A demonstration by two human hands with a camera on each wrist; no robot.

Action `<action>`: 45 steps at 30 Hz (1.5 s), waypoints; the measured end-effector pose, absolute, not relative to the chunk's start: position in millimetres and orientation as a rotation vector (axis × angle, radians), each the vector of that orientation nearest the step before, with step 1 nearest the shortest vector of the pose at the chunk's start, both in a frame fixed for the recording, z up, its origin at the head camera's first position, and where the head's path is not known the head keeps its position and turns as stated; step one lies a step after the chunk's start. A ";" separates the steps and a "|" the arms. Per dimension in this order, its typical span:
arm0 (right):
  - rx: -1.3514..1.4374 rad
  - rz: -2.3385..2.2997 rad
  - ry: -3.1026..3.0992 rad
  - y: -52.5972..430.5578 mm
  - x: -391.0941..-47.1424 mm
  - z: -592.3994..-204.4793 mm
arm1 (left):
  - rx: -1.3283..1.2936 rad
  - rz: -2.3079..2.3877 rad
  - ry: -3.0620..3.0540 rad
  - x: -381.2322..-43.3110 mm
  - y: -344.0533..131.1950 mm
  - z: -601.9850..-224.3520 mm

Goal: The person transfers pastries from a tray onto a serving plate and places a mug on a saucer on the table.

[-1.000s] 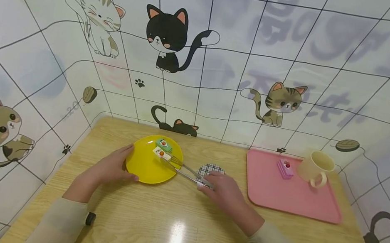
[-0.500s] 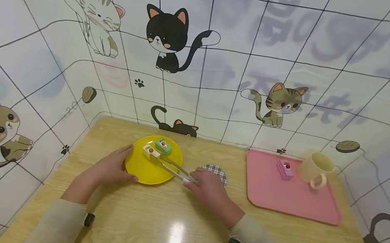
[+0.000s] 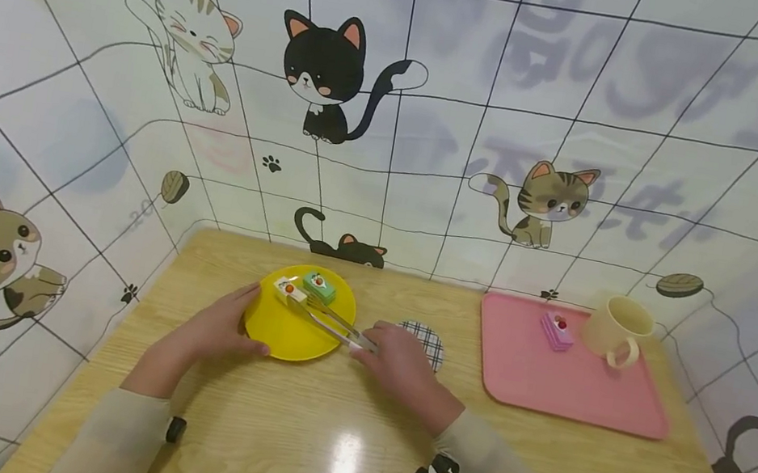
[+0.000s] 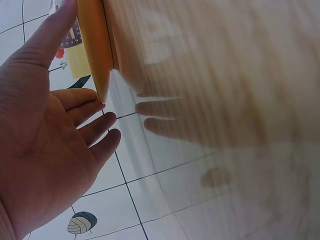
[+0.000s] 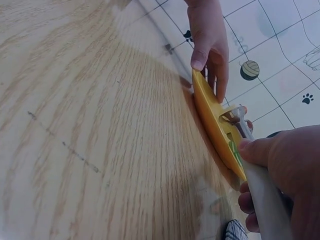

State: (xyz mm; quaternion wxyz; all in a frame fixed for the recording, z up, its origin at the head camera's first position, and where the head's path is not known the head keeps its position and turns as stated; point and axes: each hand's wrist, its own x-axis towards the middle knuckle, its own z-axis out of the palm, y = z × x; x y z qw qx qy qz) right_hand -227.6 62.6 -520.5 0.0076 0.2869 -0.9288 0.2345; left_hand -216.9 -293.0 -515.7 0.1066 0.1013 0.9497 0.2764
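Note:
My left hand (image 3: 218,327) holds the left rim of a yellow plate (image 3: 290,340), its thumb at the front edge and fingers farther back. In the left wrist view the last fingers hang free. My right hand (image 3: 401,367) grips metal tongs (image 3: 329,322) with a pale handle (image 5: 265,200). The tong tips are at a toy cake slice with a white top (image 3: 288,289) on the plate's far left; whether they still clamp it, I cannot tell. Just right of that slice lies a green toy cake slice (image 3: 320,287).
A round checked coaster (image 3: 425,342) lies behind my right hand, partly covered by it. To the right, a pink tray (image 3: 548,384) bears a pink toy cake slice (image 3: 558,331) and a cream mug (image 3: 618,329). A cat-printed curtain (image 3: 435,155) borders the wooden table (image 3: 290,436).
My right hand and the tongs have moved left, and the white-topped slice has shifted left, away from the green one. More of the coaster shows. The left hand and plate stay put.

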 end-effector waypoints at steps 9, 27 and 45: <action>0.890 0.719 -2.926 58.9 -233.5 -523.0 | 0.306 0.814 2.800 -216.4 -292.4 -517.1; 0.820 0.794 -3.019 53.2 -237.6 -516.9 | 0.300 0.807 2.801 -215.6 -291.7 -516.3; 0.751 0.871 -3.040 61.7 -236.6 -520.5 | 0.293 0.815 2.797 -216.1 -291.6 -515.8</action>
